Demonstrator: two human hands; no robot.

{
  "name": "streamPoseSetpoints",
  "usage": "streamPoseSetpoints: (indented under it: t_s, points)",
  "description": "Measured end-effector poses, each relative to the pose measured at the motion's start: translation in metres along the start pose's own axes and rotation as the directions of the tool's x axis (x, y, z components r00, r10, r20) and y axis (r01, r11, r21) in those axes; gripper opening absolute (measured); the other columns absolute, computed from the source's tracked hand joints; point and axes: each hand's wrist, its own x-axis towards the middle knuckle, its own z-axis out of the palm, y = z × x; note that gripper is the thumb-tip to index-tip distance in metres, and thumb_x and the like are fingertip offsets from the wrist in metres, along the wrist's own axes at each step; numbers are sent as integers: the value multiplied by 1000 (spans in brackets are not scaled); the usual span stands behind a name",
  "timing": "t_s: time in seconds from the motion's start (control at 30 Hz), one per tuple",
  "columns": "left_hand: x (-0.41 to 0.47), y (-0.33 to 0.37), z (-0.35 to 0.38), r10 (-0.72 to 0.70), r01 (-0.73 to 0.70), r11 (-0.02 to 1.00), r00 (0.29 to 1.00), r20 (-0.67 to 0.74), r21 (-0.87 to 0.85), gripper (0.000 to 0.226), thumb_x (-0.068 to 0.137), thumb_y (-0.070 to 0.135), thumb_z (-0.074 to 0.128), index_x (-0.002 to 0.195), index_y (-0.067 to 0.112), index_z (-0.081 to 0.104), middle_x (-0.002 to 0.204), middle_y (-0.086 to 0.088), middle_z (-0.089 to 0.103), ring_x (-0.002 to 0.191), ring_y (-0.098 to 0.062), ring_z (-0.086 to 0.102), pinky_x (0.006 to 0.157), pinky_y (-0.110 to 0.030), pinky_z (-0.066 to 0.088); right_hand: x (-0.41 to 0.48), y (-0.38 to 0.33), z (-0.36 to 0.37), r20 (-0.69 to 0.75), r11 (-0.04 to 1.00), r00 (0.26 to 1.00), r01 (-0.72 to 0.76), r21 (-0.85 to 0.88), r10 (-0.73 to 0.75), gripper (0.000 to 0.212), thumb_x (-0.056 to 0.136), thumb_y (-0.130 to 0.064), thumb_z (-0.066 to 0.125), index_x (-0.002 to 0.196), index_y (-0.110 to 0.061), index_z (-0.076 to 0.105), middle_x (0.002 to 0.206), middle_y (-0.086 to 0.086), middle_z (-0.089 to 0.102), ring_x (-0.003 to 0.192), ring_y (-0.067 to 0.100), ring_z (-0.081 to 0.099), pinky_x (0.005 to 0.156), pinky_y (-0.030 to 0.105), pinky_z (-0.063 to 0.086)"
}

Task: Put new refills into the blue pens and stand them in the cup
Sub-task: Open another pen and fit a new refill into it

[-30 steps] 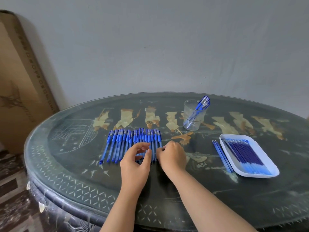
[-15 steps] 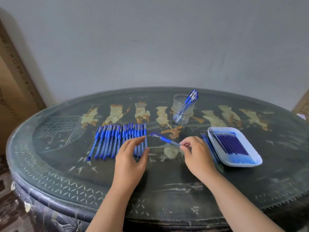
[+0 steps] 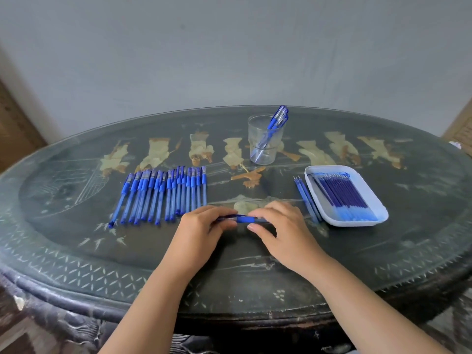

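Blue plastic pen (image 3: 245,219): held level just above the table, between the pen row and the tray.
Table (image 3: 76,264): dark, glossy oval top with pale inlaid figures; plain grey wall (image 3: 229,47) behind.
Left hand (image 3: 201,228): fingers curled round the pen's left end.
Right hand (image 3: 283,228): pinches its right part.
Pen row (image 3: 163,195): capped blue pens lying side by side.
Clear plastic cup (image 3: 264,141): two pens lean inside.
White rounded tray (image 3: 357,223): holds slim blue refills (image 3: 342,195).
Change: earlier the right hand alone held the pen; the left rested on the row.
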Motion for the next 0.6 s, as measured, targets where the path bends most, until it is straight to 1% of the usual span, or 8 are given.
streamPoseSetpoints:
  t_s: [0.07, 0.1, 0.17, 0.23, 0.3, 0.37, 0.47, 0.6]
  points:
    - [0, 0, 1, -5, 5, 1000, 1000, 19, -2, 23, 84, 14, 75, 107, 17, 75, 99, 7, 73, 92, -3, 65, 87, -8, 44, 0, 0, 4, -19, 1000, 1000, 21, -22, -22, 35, 91, -42, 48, 101, -20, 74, 87, -4, 60, 83, 17, 54, 80, 30, 40]
    - [0, 0, 2, -10, 10, 1000, 1000, 28, -1, 22, 85, 16, 74, 107, 17, 75, 99, 7, 72, 93, -3, 65, 88, -8, 44, 1, 1, 6, -26, 999, 999, 33, -28, -34, 36, 92, -40, 46, 100, -19, 74, 87, -3, 60, 82, 20, 56, 79, 33, 43]
    - [0, 1, 2, -25, 25, 1000, 999, 44, 4, 20, 88, 18, 70, 108, 17, 74, 99, 7, 71, 93, -3, 64, 87, -8, 44, 1, 3, 7, -53, 996, 995, 76, -48, -79, 32, 93, -34, 46, 98, -18, 73, 87, -3, 61, 81, 21, 57, 76, 35, 45]
    - [0, 3, 3, -32, 31, 999, 998, 50, 19, 17, 90, 18, 67, 106, 15, 74, 95, 10, 68, 89, -4, 62, 84, -7, 43, 2, 4, 7, -84, 988, 988, 124, -90, -132, 28, 93, -28, 47, 91, -15, 71, 82, -4, 58, 77, 19, 54, 73, 34, 43]
    - [0, 4, 4, -36, 34, 999, 998, 47, 41, 14, 92, 17, 64, 100, 11, 73, 84, 16, 61, 78, -2, 58, 76, -6, 42, 1, 3, 7, -104, 977, 978, 166, -133, -180, 24, 93, -22, 47, 82, -11, 67, 74, -2, 52, 70, 19, 48, 67, 34, 41]
    - [0, 5, 5, -35, 32, 998, 998, 48, 58, 15, 95, 19, 60, 93, 9, 71, 74, 20, 53, 69, -1, 53, 68, -7, 40, 1, 2, 6, -126, 967, 969, 188, -169, -211, 23, 92, -19, 47, 80, -10, 64, 72, -2, 49, 68, 19, 45, 65, 33, 39]
    - [-1, 2, 6, -37, 35, 999, 998, 56, 37, 30, 99, 27, 50, 83, 9, 68, 74, 10, 60, 71, -5, 54, 68, -12, 41, 0, 0, 4, -125, 953, 963, 208, -220, -239, 24, 94, -19, 45, 80, -12, 63, 72, -4, 49, 68, 19, 44, 66, 31, 35]
    - [-2, 4, 4, -77, 77, 997, 994, 72, 8, 32, 101, 19, 48, 73, 13, 62, 66, 13, 51, 75, 2, 53, 67, -6, 36, -1, -3, 2, -120, 944, 959, 222, -246, -257, 23, 94, -17, 45, 81, -12, 63, 73, -5, 49, 69, 17, 42, 67, 29, 30]
